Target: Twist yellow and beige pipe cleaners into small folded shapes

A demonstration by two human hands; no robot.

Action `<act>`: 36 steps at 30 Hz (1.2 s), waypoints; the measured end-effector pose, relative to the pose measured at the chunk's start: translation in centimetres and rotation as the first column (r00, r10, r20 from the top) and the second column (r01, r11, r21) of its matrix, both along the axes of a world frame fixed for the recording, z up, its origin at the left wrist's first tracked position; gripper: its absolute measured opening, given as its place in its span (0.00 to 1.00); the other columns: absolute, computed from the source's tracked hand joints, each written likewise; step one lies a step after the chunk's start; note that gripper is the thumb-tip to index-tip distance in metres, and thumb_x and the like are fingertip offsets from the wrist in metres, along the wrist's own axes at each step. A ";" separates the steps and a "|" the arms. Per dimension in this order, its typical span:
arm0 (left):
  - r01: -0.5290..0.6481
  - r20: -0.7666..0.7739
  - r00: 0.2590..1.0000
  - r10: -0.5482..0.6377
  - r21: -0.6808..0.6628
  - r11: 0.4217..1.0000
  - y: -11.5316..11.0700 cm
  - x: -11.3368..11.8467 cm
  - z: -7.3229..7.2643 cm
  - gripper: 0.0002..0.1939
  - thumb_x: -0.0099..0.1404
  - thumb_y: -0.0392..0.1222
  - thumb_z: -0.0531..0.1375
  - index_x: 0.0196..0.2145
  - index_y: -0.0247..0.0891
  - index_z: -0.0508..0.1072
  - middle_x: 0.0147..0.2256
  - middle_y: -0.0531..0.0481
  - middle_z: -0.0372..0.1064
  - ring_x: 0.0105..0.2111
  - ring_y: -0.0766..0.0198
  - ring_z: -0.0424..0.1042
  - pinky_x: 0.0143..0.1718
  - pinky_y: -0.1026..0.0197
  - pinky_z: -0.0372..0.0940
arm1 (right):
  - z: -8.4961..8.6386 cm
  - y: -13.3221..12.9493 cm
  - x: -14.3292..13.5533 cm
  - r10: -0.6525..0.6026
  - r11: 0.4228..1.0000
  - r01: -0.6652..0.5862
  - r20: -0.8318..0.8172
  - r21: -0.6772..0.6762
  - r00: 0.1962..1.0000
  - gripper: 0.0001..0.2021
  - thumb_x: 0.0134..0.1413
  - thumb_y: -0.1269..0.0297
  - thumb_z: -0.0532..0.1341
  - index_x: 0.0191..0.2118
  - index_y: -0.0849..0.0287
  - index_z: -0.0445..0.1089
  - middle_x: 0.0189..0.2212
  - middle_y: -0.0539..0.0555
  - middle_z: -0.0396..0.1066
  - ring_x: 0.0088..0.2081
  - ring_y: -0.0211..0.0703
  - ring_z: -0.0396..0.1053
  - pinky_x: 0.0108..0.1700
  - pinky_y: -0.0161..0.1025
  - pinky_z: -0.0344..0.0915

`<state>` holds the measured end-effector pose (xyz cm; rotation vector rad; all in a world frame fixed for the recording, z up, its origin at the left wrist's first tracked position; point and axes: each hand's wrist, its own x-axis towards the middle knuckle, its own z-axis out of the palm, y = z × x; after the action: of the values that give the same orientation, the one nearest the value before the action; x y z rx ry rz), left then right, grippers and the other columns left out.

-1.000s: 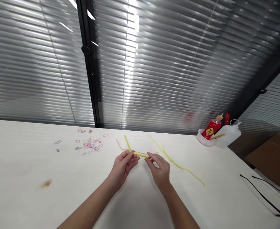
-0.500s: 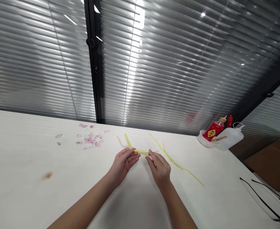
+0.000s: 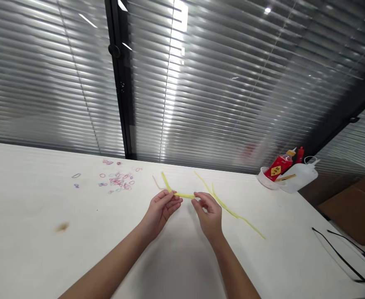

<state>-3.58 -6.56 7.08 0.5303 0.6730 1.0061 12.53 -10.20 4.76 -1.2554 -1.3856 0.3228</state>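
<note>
My left hand (image 3: 163, 211) pinches a yellow pipe cleaner (image 3: 184, 195) between thumb and fingertips. One end of it bends up and away past my left fingers. Beside that end a thin pale pink strand (image 3: 158, 182) sticks out; whether it is joined to the pipe cleaner or lies behind, I cannot tell. At the other end, my right hand (image 3: 209, 211) has thumb and forefinger closed around the tip. Just beyond my right hand, more yellow pipe cleaners (image 3: 227, 209) lie on the table, partly twisted together, with loose ends branching off.
Small coloured rubber bands (image 3: 118, 181) lie scattered on the white table (image 3: 108, 253) at the left. To the back right stand a white bowl (image 3: 268, 182), a red bottle (image 3: 277, 168) and a white squeeze bottle (image 3: 302, 176). Black glasses (image 3: 341, 259) rest near the right edge.
My right fingers have shifted slightly along the pipe cleaner's end, their grip a little more curled. My left hand keeps its pinch. The view has tilted slightly.
</note>
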 end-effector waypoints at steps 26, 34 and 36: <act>-0.026 -0.039 0.999 0.030 0.115 0.993 0.3 0.0 -1.0 0.11 0.57 0.43 0.62 0.34 0.33 0.69 0.25 0.51 0.63 0.29 0.69 0.67 0.37 0.63 0.67 | -0.5 0.1 0.1 -0.052 0.995 0.014 0.401 0.098 0.914 0.09 0.57 0.72 0.52 0.40 0.60 0.68 0.35 0.56 0.66 0.36 0.38 0.66 0.38 0.33 0.62; -0.031 -0.024 0.999 0.034 0.097 0.995 0.3 0.1 -1.0 0.10 0.56 0.44 0.62 0.31 0.34 0.68 0.26 0.52 0.60 0.27 0.71 0.64 0.35 0.63 0.65 | -0.1 0.1 0.1 0.042 0.997 -0.025 0.243 -0.076 0.969 0.07 0.59 0.67 0.50 0.37 0.59 0.64 0.35 0.53 0.65 0.35 0.37 0.63 0.36 0.33 0.60; -0.029 -0.085 0.996 0.037 0.094 0.995 0.4 0.0 -1.1 0.11 0.56 0.45 0.62 0.32 0.34 0.69 0.26 0.52 0.61 0.27 0.71 0.64 0.36 0.63 0.65 | -0.1 0.1 0.2 0.059 0.993 -0.040 0.172 -0.110 0.983 0.07 0.59 0.65 0.50 0.37 0.59 0.64 0.34 0.53 0.65 0.34 0.37 0.62 0.36 0.34 0.60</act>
<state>-3.56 -6.14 5.99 0.6491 0.7168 1.0538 12.75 -10.09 4.70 -1.3646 -1.5685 0.3307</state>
